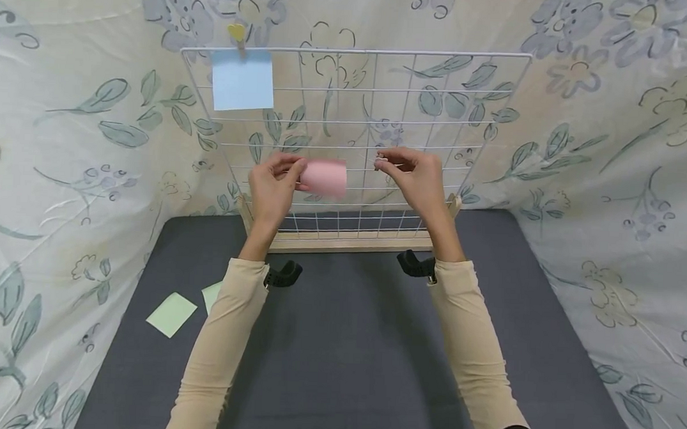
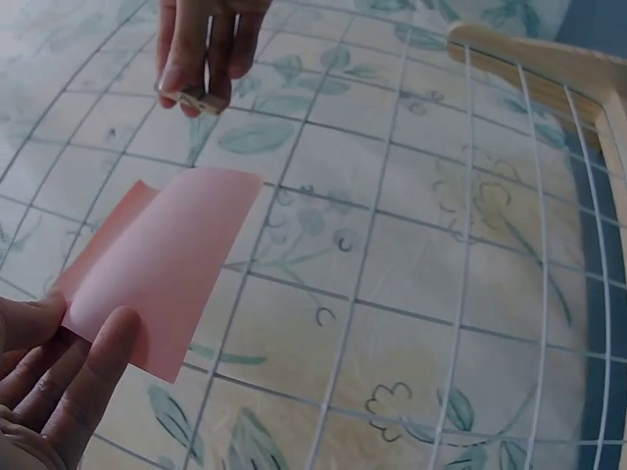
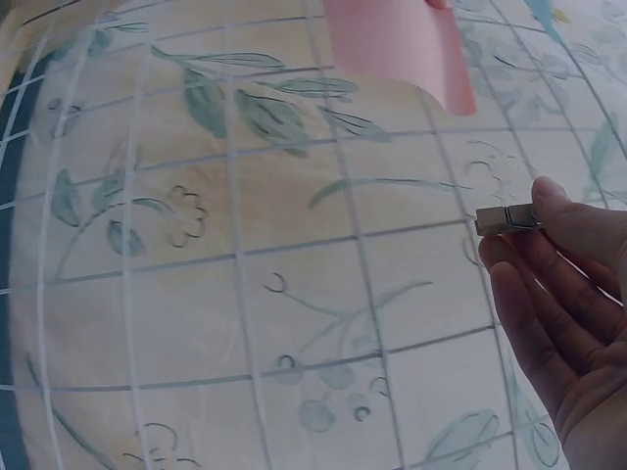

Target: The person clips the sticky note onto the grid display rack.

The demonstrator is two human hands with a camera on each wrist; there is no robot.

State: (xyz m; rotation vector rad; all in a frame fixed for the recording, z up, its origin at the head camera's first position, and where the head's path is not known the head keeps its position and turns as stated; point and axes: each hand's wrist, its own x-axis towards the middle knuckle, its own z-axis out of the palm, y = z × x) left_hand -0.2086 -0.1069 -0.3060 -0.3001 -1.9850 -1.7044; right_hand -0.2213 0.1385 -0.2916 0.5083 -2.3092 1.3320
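Note:
My left hand (image 1: pixel 274 184) pinches a pink paper note (image 1: pixel 325 178) by its edge between thumb and fingers. The note bows into a curve in front of the white wire grid (image 1: pixel 370 171); in the left wrist view the pink note (image 2: pixel 162 259) shows its folded-back side. Between thumb and fingertips, my right hand (image 1: pixel 416 179) holds a small wooden clothespin (image 3: pixel 507 218), its tip pointing away from the palm. Both hands are at mid-height of the grid, the note and the clothespin a short way apart.
A blue note (image 1: pixel 242 81) hangs at the grid's upper left under a clothespin with a yellow heart (image 1: pixel 236 32). The grid stands in a wooden base (image 1: pixel 348 243) on the dark table (image 1: pixel 343 355). Green notes (image 1: pixel 171 314) lie by the left forearm. Floral cloth (image 1: pixel 611 156) surrounds the table.

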